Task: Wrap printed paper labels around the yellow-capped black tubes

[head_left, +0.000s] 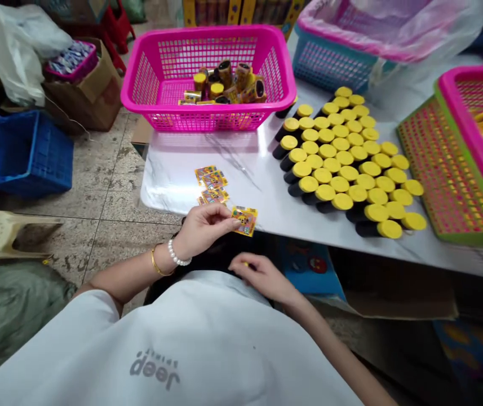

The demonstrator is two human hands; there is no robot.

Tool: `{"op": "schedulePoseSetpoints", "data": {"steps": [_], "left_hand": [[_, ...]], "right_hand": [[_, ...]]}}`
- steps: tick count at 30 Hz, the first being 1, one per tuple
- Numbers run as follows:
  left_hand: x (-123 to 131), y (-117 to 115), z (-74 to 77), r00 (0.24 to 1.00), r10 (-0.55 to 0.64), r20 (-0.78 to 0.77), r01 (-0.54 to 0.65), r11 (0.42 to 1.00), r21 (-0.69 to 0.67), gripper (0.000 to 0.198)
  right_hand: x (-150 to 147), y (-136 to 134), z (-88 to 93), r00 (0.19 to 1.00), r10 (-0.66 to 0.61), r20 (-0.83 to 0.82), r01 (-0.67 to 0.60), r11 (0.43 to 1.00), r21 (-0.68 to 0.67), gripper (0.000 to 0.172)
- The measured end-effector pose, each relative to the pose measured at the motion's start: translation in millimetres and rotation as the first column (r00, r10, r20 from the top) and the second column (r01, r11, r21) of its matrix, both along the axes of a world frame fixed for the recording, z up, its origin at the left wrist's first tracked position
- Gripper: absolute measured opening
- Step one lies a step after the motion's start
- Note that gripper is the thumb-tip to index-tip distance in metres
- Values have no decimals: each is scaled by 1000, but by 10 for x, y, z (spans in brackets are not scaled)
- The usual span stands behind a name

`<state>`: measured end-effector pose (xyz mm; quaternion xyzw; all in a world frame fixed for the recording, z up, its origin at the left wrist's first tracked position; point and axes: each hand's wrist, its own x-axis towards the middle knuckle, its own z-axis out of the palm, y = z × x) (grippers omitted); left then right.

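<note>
Left hand (201, 230): thumb and fingers pinch a yellow printed label (247, 221) at the bench's (173, 163) front edge.
Right hand (264, 277): fingers curled near the white shirt (211, 332); cannot tell whether they grip anything.
Loose labels (215, 180): on the bench, just beyond the left hand.
Yellow-capped black tubes (340, 159): grouped at right.
Pink basket (133, 96): behind the loose labels, holding wrapped tubes (225, 73).

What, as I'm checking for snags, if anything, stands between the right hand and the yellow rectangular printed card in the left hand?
Nothing visible: only a gap shows between the right hand and the card in the left hand.
</note>
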<state>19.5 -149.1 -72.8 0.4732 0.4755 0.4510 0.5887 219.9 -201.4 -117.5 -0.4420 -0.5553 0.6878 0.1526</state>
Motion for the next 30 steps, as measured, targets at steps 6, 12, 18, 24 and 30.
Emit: {"op": "schedulePoseSetpoints", "data": {"steps": [6, 12, 18, 24, 30], "left_hand": [[5, 24, 131, 1000, -20, 17, 20, 1000, 4, 26], [46, 13, 292, 1000, 18, -13, -18, 999, -33, 25], [111, -41, 275, 1000, -1, 26, 3, 995, -103, 33], [238, -157, 146, 994, -18, -109, 21, 999, 31, 19], [204, -145, 184, 992, -83, -97, 82, 997, -13, 17]], "right_hand": [[-230, 42, -346, 802, 137, 581, -405, 840, 361, 13], [-338, 136, -525, 748, -47, 662, -326, 843, 428, 5], [12, 20, 50, 899, -315, 305, 44, 758, 651, 20], [71, 94, 585, 841, -538, -55, 474, 684, 555, 18], [-78, 231, 547, 845, -526, -102, 466, 629, 622, 22]]}}
